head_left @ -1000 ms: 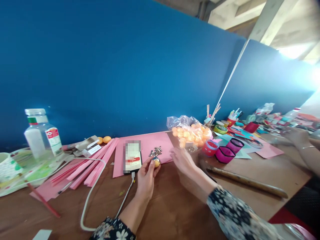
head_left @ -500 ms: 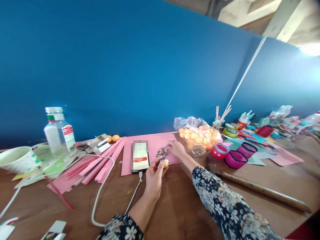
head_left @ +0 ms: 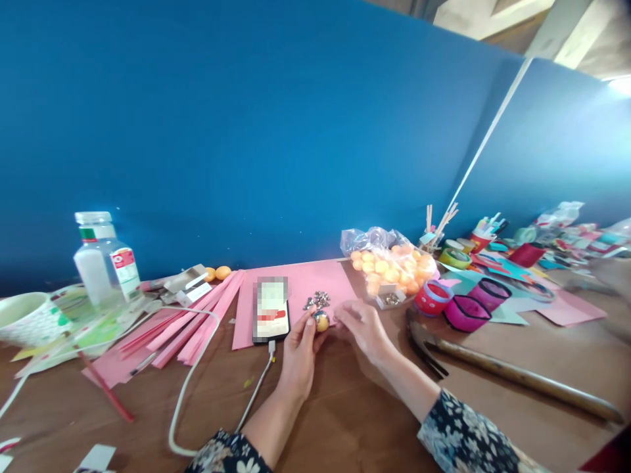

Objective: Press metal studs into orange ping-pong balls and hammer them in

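Note:
My left hand [head_left: 299,351] is closed around an orange ping-pong ball [head_left: 322,324], whose upper part is covered with shiny silver tack heads. Just right of the ball is my right hand [head_left: 362,326], its thumb and fingertips pinched together; what lies between them is too small to make out. Behind the ball, a small heap of silver thumbtacks [head_left: 321,299] rests on a pink paper sheet [head_left: 300,276]. A phone [head_left: 272,312] with a lit, partly blurred screen lies left of the heap, plugged into a white cable [head_left: 256,387].
A clear bag of orange balls [head_left: 392,266] and a small box of tacks [head_left: 392,297] sit beyond my right hand. To the right lie a hammer [head_left: 522,378] and purple rings [head_left: 467,313]. Pink paper strips [head_left: 197,322] and a plastic bottle [head_left: 101,259] are at left.
My right hand has drawn back from beside the tack heap toward me, its fingertips now next to the ball. My left hand still holds the ball. The camera view has shifted slightly.

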Tool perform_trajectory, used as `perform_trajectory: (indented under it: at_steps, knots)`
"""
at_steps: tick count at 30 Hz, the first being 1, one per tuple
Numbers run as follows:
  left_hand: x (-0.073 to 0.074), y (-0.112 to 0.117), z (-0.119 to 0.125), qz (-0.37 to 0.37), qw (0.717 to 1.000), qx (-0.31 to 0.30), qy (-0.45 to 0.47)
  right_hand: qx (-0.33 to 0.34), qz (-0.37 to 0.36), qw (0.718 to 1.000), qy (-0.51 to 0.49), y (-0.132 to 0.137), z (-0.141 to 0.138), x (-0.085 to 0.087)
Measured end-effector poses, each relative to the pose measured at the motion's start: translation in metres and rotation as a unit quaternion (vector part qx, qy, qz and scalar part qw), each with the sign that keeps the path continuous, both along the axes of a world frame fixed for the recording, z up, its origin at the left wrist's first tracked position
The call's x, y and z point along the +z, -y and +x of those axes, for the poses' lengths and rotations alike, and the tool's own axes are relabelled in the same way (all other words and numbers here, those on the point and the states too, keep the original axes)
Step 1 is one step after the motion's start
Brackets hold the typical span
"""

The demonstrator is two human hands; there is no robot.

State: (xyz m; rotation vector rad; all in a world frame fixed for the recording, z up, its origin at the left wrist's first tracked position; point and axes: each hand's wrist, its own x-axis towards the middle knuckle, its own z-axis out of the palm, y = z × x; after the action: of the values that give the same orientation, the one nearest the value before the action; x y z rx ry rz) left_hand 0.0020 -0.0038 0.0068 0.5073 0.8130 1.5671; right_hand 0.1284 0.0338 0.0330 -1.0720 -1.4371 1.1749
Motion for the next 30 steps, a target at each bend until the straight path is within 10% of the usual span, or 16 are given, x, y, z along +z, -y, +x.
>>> perform_trajectory:
  at_steps: [5, 30]
  knots:
    - [-0.002, -0.001, 0.001, -0.007, 1.000, -0.003, -0.022, 0.029, -0.118, 0.986, -0.118, 0.009, 0.000, -0.009]
    - [-0.009, -0.001, 0.001, 0.013, 0.985, 0.020, -0.171, 0.075, -0.067, 0.994, -0.028, 0.013, -0.002, -0.019]
